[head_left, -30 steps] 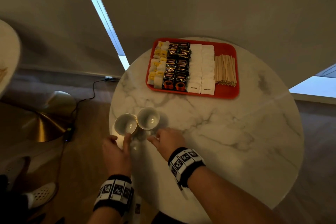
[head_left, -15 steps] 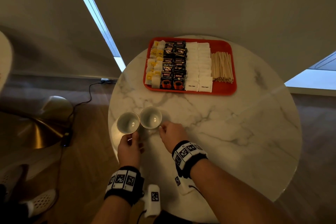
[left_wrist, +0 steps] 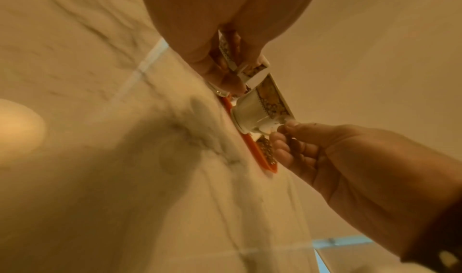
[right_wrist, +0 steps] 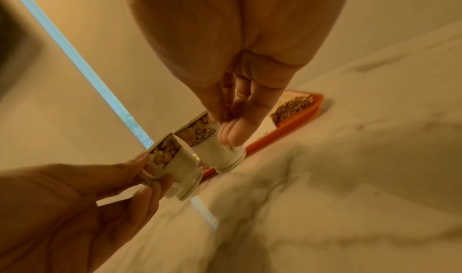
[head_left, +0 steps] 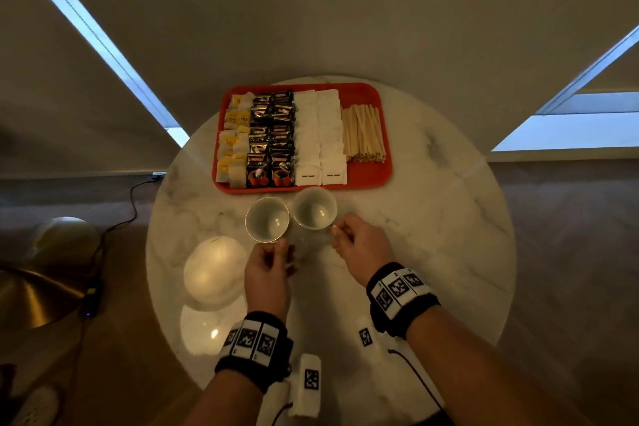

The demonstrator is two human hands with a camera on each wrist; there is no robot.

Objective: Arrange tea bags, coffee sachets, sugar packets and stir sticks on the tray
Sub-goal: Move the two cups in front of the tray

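1. Now the left hand (head_left: 268, 266) reached out over the round marble table (head_left: 432, 252), with its wrist band nearest the person. Its thumb and fingers pinched the handle of the left cup (head_left: 267, 219).
2. The right hand (head_left: 359, 247) reached out beside it. Its fingers were curled and pinched the handle of the right cup (head_left: 315, 207).
3. Both cups stood side by side with their open tops up. Their rims were very close or touching; I could not tell which. They sat just in front of the red tray (head_left: 383, 162), near its front edge.
4. On the tray, the tea bags (head_left: 233, 138) lay in rows at the left. The dark coffee sachets (head_left: 273, 138) came next, then the white sugar packets (head_left: 320, 135). The wooden stir sticks (head_left: 363, 133) lay in a bunch at the right.
5. Half a second before, the cups were close to the near left edge of the table, well apart from the tray. Since then both hands had carried them forward to the tray.
6. The things on the tray had stayed in the same rows.
7. A round white lamp (head_left: 214, 270) glowed on the table to the left of the left hand. It was not seen in the earlier pictures.
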